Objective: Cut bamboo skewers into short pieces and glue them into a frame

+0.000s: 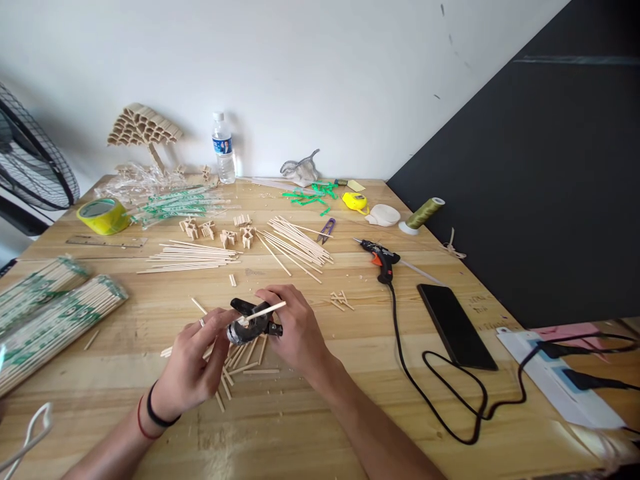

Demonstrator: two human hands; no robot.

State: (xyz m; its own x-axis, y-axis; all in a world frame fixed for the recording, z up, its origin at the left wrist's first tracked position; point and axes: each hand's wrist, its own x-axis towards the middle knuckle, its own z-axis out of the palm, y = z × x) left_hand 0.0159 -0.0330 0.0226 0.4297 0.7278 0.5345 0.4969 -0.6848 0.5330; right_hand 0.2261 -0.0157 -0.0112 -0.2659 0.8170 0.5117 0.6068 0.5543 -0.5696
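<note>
My right hand (295,327) is closed around a black clamp-like cutting tool (257,321), held above the table. A pale wooden stick (267,311) lies across the tool, one end sticking out to the right. My left hand (197,357), with a ring on one finger, pinches the stick's left part beside the tool's round end; the fingertips partly hide it. Below both hands lies a loose heap of short cut sticks (245,363). Two small pieces (233,280) rest just beyond the tool, and several more (343,300) lie to the right of my right hand.
Long sticks (193,257) and small glued stick pieces (229,238) lie farther back. Wrapped stick bundles (65,320) are at left. A glue gun (383,260), its looping cable, a phone (456,325) and a power strip (560,377) are at right. A bottle (223,150) stands behind.
</note>
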